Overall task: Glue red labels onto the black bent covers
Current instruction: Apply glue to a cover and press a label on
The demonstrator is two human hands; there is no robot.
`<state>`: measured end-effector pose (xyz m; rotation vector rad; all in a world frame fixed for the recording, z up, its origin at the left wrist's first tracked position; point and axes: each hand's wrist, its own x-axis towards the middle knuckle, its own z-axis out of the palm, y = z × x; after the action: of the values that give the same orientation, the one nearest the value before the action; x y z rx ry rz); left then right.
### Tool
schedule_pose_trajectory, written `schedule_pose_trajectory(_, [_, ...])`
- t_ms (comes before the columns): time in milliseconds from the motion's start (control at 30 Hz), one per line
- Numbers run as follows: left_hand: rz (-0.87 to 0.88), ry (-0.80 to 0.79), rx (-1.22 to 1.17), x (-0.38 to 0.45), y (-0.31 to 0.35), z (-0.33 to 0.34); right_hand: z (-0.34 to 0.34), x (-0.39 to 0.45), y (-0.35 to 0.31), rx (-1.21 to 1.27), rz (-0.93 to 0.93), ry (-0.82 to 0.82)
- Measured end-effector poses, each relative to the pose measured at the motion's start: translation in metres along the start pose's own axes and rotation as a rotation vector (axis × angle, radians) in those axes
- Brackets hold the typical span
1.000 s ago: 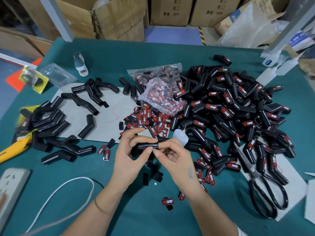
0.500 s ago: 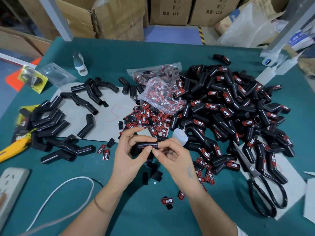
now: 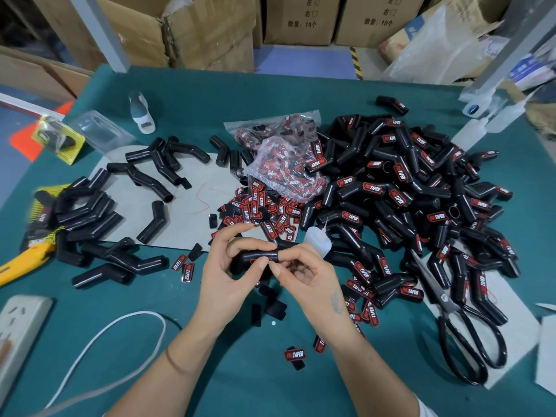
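A green tabletop (image 3: pixel 210 94) carries a heap of labelled black covers (image 3: pixel 400 200); scissors (image 3: pixel 463 332) lie nearer the camera beside it, unlabelled covers (image 3: pixel 90 224) well left.

Loose labels (image 3: pixel 258 209) lie between bare covers (image 3: pixel 90 218) left and labelled covers (image 3: pixel 406 200) right.

A teal-covered table (image 3: pixel 186 85) spreads beneath the grip; beyond its far edge stand brown cardboard boxes (image 3: pixel 301 19) on a blue-grey floor (image 3: pixel 301 61); grey metal posts (image 3: pixel 99 31) rise far left and far right; lighting is even, indoor.
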<state>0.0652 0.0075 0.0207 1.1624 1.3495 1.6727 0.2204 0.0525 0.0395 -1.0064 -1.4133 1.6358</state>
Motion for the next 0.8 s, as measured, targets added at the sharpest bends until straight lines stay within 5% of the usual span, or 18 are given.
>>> schedule_pose_trajectory(800, [0.036,-0.008,0.082,-0.0003,0.0036,0.0006,-0.0013,0.0008,0.0033,-0.012,-0.001,0.006])
